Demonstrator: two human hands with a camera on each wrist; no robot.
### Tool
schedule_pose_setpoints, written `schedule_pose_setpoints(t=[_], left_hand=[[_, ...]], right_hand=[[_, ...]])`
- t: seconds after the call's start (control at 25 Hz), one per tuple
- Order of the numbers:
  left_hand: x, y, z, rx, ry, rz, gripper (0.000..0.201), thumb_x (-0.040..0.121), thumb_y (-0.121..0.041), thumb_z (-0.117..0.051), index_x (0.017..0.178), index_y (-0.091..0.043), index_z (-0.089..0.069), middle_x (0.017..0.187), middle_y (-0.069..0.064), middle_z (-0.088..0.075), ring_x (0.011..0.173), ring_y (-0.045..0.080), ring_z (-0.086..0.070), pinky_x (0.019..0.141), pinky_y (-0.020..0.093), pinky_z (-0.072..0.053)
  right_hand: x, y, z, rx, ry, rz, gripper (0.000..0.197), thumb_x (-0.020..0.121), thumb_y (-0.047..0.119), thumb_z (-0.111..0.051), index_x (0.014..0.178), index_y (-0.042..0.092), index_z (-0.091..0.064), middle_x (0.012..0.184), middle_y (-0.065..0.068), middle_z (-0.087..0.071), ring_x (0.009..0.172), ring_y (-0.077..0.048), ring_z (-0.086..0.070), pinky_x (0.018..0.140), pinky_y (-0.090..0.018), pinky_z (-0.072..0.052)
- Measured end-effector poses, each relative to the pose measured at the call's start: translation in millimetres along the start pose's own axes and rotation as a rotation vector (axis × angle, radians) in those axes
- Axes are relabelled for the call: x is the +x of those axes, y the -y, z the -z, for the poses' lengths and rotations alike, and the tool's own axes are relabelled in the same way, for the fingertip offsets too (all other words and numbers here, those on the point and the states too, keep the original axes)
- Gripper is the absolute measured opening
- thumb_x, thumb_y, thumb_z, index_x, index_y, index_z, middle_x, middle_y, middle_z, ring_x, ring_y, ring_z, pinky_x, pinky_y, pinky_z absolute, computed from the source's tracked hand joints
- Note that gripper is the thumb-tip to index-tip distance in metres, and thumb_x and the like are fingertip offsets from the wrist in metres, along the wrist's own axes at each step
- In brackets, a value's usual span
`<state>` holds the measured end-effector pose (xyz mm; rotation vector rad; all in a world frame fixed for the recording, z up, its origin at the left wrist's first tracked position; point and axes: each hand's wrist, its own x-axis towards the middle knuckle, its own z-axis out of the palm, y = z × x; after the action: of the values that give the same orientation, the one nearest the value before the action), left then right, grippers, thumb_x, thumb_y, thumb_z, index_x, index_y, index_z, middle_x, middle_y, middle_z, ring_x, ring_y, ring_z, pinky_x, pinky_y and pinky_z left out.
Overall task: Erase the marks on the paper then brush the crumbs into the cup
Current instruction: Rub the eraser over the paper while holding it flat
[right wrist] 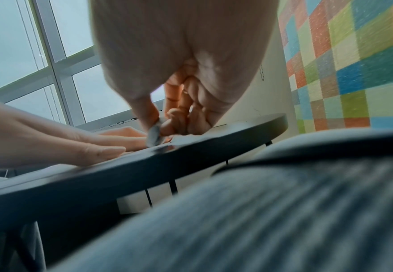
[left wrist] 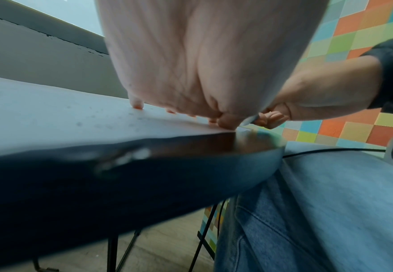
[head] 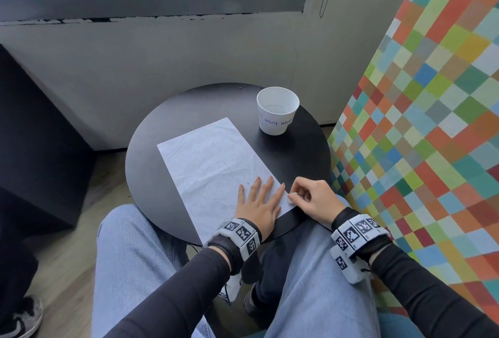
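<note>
Left grip (head: 256,204): fingers flat, pressing the paper (head: 213,164) onto the worktop (head: 162,154).
Right grip (head: 310,197): pinches an eraser (head: 293,197) at the paper's edge, just beside the left fingers.
Cup (head: 277,110): upright, well beyond both grips — nothing visible inside.

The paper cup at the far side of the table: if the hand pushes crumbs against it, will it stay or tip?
The cup looks empty and is thin white paper, so it is probably very light and may slide or tip under a sideways push. It narrows toward its base, which likely makes it less steady. The left hand, now flat on the sheet, could probably steady it.
</note>
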<state>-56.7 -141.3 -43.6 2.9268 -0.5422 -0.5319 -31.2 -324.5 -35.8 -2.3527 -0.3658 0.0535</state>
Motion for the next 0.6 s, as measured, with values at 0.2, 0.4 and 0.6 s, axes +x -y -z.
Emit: schedule_pose_setpoints(t=[0.2, 0.4, 0.6], left_hand=[[0.1, 0.4, -0.1, 0.003, 0.005, -0.002, 0.054, 0.107, -0.039, -0.013, 0.155, -0.037, 0.012, 0.164, -0.004, 0.016, 0.151, 0.024, 0.015, 0.117, 0.057, 0.008], [0.6, -0.4, 0.1, 0.015, -0.004, 0.003, 0.054, 0.107, -0.039, -0.013, 0.155, -0.037, 0.012, 0.164, -0.004, 0.015, 0.151, 0.024, 0.015, 0.117, 0.057, 0.007], [-0.1, -0.3, 0.4, 0.012, -0.003, 0.001, 0.054, 0.107, -0.039, -0.013, 0.155, -0.038, 0.012, 0.164, -0.004, 0.015, 0.151, 0.024, 0.015, 0.117, 0.057, 0.008]], right_hand=[[0.0, 3.6, -3.2, -0.012, 0.046, 0.032, 0.014, 0.084, 0.014, -0.067, 0.074, 0.011, -0.057, 0.058, 0.000, -0.053, 0.053, -0.010, -0.045, 0.055, -0.013, -0.035], [2.1, 0.6, -1.8, -0.022, 0.029, 0.009, 0.013, 0.083, 0.013, -0.067, 0.075, 0.009, -0.058, 0.058, -0.001, -0.054, 0.053, -0.009, -0.047, 0.054, -0.012, -0.035], [2.1, 0.7, -5.6, -0.013, 0.029, 0.029, 0.012, 0.084, 0.014, -0.067, 0.076, 0.010, -0.059, 0.059, 0.000, -0.055, 0.054, -0.010, -0.048, 0.056, -0.013, -0.036]])
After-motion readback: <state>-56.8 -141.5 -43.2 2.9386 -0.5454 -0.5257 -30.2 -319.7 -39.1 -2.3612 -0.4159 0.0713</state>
